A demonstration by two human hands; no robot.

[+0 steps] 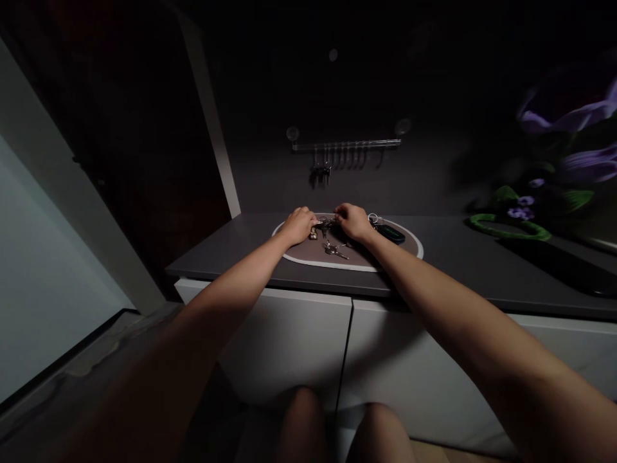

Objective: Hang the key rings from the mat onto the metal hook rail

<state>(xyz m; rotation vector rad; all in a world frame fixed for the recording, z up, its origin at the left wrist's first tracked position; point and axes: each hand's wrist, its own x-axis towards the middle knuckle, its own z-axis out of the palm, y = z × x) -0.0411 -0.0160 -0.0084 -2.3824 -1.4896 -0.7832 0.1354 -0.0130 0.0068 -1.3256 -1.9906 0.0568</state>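
Observation:
Over the left part of a brown oval mat (308, 255) with a white rim, my left hand (299, 225) has its fingers closed at the edge of a bunch of keys (326, 226). A small gold-coloured piece (313, 234) lies just below those fingertips. My right hand (354, 222) is on the other side of the bunch, fingers curled inward; what they grip is hidden. Nearer the front of the mat lies a loose set of keys (336, 251). Right of my right hand rest a dark green flat case (390, 233) and a metal ring (373, 218).
A clear rail (347, 145) with several hooks is fixed to the dark wall, and keys (321, 172) hang at its left. Purple flowers (520, 209) and a green ring-shaped piece (508, 226) stand on the dark countertop (448, 270) at right. White cabinet doors (294, 341) are below.

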